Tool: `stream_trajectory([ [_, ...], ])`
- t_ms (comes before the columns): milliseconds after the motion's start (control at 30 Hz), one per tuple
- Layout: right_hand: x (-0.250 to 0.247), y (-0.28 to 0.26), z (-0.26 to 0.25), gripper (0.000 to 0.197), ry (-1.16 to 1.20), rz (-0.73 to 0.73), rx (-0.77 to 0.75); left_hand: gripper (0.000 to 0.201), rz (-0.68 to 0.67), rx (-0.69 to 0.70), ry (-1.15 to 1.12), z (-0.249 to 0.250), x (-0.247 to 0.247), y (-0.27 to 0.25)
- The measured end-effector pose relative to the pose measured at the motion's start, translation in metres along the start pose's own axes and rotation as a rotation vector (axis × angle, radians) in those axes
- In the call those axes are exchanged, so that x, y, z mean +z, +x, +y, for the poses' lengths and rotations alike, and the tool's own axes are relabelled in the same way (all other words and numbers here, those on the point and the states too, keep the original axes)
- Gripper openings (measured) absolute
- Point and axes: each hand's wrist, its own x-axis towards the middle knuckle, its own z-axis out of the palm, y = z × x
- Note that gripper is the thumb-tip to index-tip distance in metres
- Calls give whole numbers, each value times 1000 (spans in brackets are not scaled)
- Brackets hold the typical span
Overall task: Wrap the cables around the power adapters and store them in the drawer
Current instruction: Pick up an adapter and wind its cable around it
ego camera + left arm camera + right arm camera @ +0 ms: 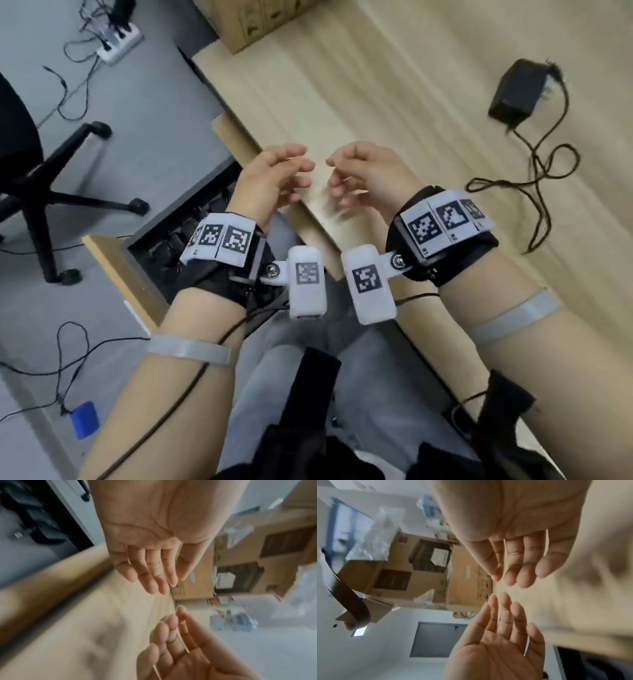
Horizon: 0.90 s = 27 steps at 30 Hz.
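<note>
1. The left hand (274, 178) and the right hand (370, 178) hover face to face over the near edge of the pale wooden desk (394, 85), fingers relaxed and loosely spread, holding nothing.
2. The boxy black plastic power adapter (517, 90) lies on the desk, well apart from both hands, to the right; its thin black cable (534, 171) trails toward the person in loose loops.
3. The adapter looks rigid and compact, probably moderately heavy: best gripped across its flat sides.
4. The cable looks limp and tangle-prone, so it likely needs tension while being wound.
5. The open grey drawer (191, 219) sits below the left hand, with dark items inside.
</note>
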Motion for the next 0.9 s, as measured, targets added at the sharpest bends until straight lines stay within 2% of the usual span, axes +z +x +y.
stream_trajectory([
  [200,-113,-22,-6,18,-57,332,-124,15,-194,-6,122,16,119,17],
  [333,-175,-18,2,21,-85,476,-131,16,-254,11,219,17,181,38],
  [400,-198,-7,3,28,-83,561,-134,25,-261,12,286,18,206,54],
  [467,-217,8,4,28,-70,632,-125,44,-263,23,378,20,227,70],
  [533,-231,24,6,24,-76,646,-96,60,-262,42,415,21,244,86],
  [667,-240,49,14,51,-176,568,-26,64,-364,37,506,25,264,108],
  [733,-239,54,13,49,-197,549,-71,43,-443,27,503,26,269,114],
  [767,-238,53,12,48,-195,536,-94,25,-442,28,483,27,270,117],
  [800,-239,52,12,50,-180,524,-105,20,-420,6,443,28,271,116],
  [833,-239,50,13,53,-150,514,-111,23,-400,-15,402,29,271,115],
  [900,-242,44,16,60,-106,510,-123,46,-369,-85,301,29,269,111],
])
